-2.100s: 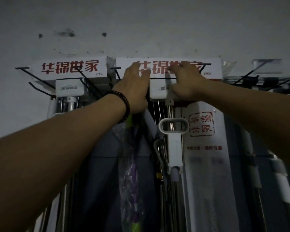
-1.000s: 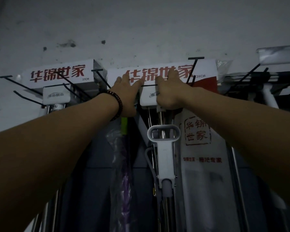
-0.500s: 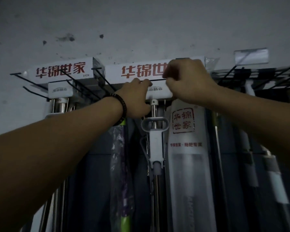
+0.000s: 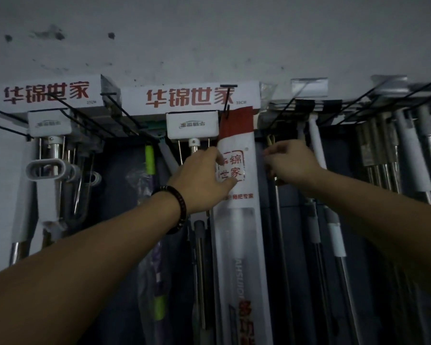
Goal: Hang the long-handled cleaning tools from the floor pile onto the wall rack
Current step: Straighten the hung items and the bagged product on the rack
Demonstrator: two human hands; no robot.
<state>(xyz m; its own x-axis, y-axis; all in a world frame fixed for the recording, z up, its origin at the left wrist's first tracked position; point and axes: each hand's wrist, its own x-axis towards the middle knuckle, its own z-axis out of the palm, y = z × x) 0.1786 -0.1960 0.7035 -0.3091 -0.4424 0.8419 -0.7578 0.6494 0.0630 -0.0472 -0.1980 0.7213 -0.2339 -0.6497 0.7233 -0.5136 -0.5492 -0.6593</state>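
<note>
Both arms reach up to the wall rack (image 4: 228,86), whose black wire hooks stick out from a stained grey wall (image 4: 209,41). The left hand (image 4: 202,180), with a dark beaded bracelet (image 4: 177,210) at the wrist, lies against the left edge of a long white sleeve (image 4: 237,220) printed with red characters. Its grip is spread, and the thumb and forefinger rest on the front of the sleeve. The sleeve hangs upright from the rack, its red top just beside a hook and right of a small white block (image 4: 192,127). That block sits under a cardboard box (image 4: 189,98) with large red lettering. The right hand (image 4: 291,163) is near the sleeve's right side but apart from it. Its grip is curled around the top of a thin pole (image 4: 280,220), which hangs down in the dark gap beside the sleeve. A yellowish tip shows just above the fingers, too blurred to make out. More handles and poles hang on both sides.
</note>
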